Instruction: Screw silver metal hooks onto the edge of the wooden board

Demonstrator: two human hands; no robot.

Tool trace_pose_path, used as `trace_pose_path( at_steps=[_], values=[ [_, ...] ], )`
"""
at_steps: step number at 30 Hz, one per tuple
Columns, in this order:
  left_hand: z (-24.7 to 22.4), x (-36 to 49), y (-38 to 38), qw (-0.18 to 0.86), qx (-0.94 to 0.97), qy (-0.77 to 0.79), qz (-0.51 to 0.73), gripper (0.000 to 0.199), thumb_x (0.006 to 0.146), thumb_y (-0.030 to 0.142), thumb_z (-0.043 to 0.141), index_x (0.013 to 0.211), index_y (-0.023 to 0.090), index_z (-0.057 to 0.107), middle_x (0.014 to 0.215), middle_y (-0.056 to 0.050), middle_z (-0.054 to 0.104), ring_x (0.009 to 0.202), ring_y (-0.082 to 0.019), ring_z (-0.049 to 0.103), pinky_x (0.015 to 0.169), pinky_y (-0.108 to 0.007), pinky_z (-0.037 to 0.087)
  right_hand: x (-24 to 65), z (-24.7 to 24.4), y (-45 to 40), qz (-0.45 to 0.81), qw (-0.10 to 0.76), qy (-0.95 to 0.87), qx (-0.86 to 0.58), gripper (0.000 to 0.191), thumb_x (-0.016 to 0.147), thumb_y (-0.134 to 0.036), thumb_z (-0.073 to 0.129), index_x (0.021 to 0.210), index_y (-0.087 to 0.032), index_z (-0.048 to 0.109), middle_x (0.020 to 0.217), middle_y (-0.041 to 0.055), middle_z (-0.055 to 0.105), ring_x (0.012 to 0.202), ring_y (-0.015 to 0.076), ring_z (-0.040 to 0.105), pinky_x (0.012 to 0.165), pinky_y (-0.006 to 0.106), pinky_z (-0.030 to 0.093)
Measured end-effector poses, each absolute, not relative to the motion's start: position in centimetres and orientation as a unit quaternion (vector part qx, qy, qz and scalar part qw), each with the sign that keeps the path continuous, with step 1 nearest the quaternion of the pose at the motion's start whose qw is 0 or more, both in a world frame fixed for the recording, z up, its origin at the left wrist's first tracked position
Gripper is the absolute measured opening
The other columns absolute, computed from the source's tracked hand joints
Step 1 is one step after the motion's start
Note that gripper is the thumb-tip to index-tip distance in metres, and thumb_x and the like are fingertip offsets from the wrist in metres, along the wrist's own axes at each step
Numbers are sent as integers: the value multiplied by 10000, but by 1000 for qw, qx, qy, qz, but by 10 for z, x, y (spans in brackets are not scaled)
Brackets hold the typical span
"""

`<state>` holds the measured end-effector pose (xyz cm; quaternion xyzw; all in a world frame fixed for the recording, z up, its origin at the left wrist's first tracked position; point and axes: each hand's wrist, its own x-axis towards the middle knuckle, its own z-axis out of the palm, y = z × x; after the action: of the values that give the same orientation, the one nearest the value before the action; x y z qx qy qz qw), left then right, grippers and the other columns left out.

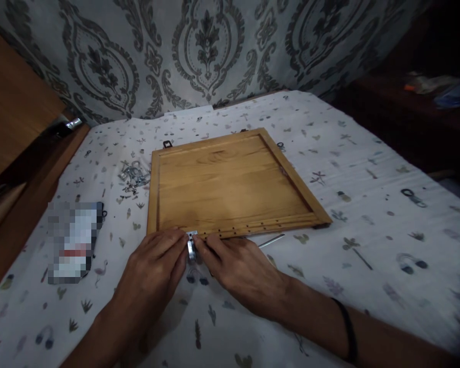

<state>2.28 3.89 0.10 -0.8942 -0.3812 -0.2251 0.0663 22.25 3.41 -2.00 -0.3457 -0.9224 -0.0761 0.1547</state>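
Note:
A framed wooden panel [222, 179] lies flat on the patterned white sheet, with a row of small dark holes along its near edge. At the left part of that edge is a small shiny metal hook [191, 248] with a flat plate that has screw holes. My left hand [153, 263] has its fingers closed on the plate's left side. From the right, my right hand [241, 271] pinches the same hook, fingertips against the panel's edge. A thin metal rod [272, 241] sticks out beyond my right hand; whether the hand holds it is hidden.
Left of the panel is a pile of metal hooks and screws [134, 176]. A phone-like object [74, 243], partly blurred out, lies nearer on the left. Dark metal loops [167, 144] show at the panel's far edge. A brown wooden board [19, 102] stands at the left.

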Motion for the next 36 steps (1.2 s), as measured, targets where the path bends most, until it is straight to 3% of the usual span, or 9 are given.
trace_pose_path(
  at_steps=[12, 17, 20, 24, 32, 36],
  values=[
    [0, 24, 39, 37, -893, -386, -228, 253, 1000, 164, 441, 1050, 105, 682, 1025, -126, 757, 920, -219, 725, 837, -379, 626, 221, -22, 35, -88, 171, -918, -347, 305, 849, 5, 546, 1145, -42, 602, 831, 67, 684, 590, 178, 645, 481, 316, 474],
    [6, 12, 39, -47, -858, -437, -267, 221, 1006, 207, 470, 1060, 170, 682, 1068, -87, 743, 979, -188, 703, 881, -337, 594, 221, -26, 37, -110, 198, -915, -335, 486, 727, 93, 483, 1181, -41, 591, 849, 69, 712, 615, 188, 674, 513, 315, 534],
    [16, -13, 51, -82, -823, -494, -267, 235, 1008, 195, 442, 1016, 196, 676, 984, -53, 728, 900, -162, 694, 793, -282, 575, 221, -29, 38, -139, 213, -908, -333, 543, 666, 108, 458, 1160, -61, 605, 853, 65, 724, 600, 179, 671, 512, 299, 544],
    [20, -47, 80, -10, -763, -606, -223, 231, 957, 164, 444, 1000, 210, 666, 960, -47, 715, 851, -192, 689, 746, -314, 544, 220, -30, 41, -151, 216, -905, -332, 582, 623, 128, 429, 1132, -79, 620, 867, 74, 732, 588, 157, 652, 509, 261, 533],
    [3, -54, 122, 8, -757, -632, -166, 202, 942, 175, 480, 954, 203, 679, 963, -57, 691, 904, -221, 655, 779, -320, 496, 221, -30, 40, -128, 215, -910, -329, 607, 602, 105, 448, 1159, -75, 608, 842, 70, 740, 524, 169, 633, 471, 284, 537],
    [-6, -51, 127, 18, -759, -637, -129, 214, 944, 173, 474, 921, 198, 685, 978, -74, 686, 943, -224, 644, 803, -316, 485, 221, -32, 39, -134, 232, -903, -336, 601, 595, 104, 451, 1151, -67, 601, 877, 79, 741, 616, 199, 688, 517, 309, 565]
  ],
)
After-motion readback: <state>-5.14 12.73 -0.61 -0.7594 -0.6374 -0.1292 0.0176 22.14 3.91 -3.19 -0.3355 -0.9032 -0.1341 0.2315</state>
